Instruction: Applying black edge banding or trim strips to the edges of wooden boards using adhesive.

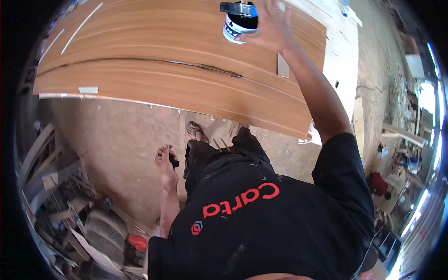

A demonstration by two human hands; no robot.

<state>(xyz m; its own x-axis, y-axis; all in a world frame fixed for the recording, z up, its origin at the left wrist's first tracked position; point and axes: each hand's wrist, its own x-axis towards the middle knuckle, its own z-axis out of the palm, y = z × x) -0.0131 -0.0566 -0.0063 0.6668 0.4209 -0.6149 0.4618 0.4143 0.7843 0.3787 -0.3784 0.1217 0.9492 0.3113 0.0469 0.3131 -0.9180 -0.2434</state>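
Observation:
At the far side of the board, my right hand (pixel 274 30) is wrapped round a white can (pixel 232 33) with dark contents, its thumb along the near side. A paintbrush (pixel 231 8) with black bristles and a metal band lies across the can's mouth. Lower down at the left, my left hand (pixel 165 161) is closed on a small black thing (pixel 174 161), too hidden to name. Beneath the can is a wood-grain board (pixel 154 37), with a dark wet-looking streak (pixel 186 64) running along it.
Thin white strips (pixel 81 28) and a short pale piece (pixel 88 89) lie on the board's left part. A grey-beige rectangle (pixel 283 65) rests near my right forearm. Scrap wood and a tyre-like dark object (pixel 105 228) crowd the lower left. Timber (pixel 403 134) lies at the right.

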